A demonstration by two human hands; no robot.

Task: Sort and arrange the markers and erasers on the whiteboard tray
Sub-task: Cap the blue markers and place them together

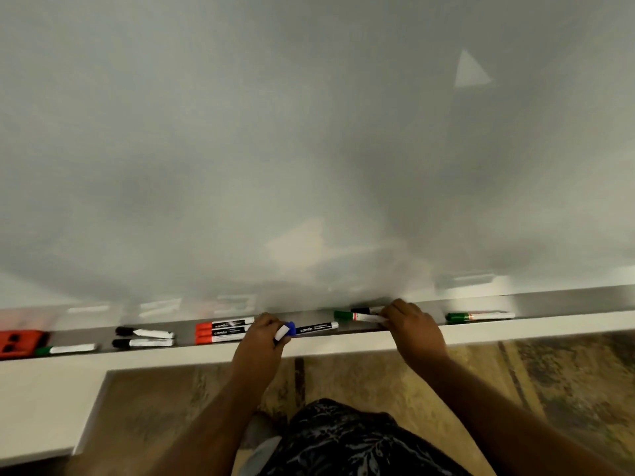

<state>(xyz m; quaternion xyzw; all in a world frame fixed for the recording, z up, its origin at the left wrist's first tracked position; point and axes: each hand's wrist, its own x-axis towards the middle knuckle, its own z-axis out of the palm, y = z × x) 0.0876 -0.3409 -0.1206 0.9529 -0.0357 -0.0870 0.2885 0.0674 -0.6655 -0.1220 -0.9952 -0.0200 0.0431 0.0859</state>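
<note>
Capped markers [225, 330] lying flat along tray [549, 302], red eraser [19, 342] far left

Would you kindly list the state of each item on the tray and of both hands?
Red eraser: flat, tray's far left.
Red markers: capped, grouped side by side.
Black markers: capped, lying paired.
Blue marker: capped, lying on the tray.
Left hand: closed on the blue marker's cap end.
Right hand: gripping a green marker.
</note>
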